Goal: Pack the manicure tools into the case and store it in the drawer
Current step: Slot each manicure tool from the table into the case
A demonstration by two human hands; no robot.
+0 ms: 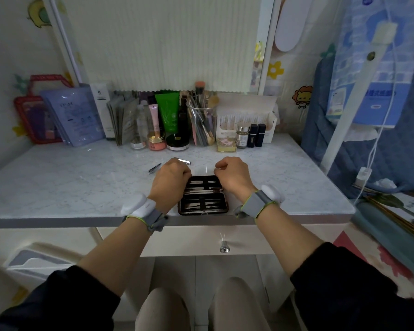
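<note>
The open case (202, 204) lies mid-frame on the desk (81, 187). The left hand (170, 180) and right hand (233, 177) both curl tight round its far edge.

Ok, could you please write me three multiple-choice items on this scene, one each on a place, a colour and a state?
1. Where does the case lie? A at the desk's front edge; B on the floor; C against the back wall.
2. What colour is the tall tube at the back? A blue; B green; C yellow.
3. How is the drawer? A pulled out; B removed; C closed.
Answers: 1 A, it lies by the edge nearest the person; 2 B, its body is bright green; 3 C, its front sits flush, knob outward.
</note>
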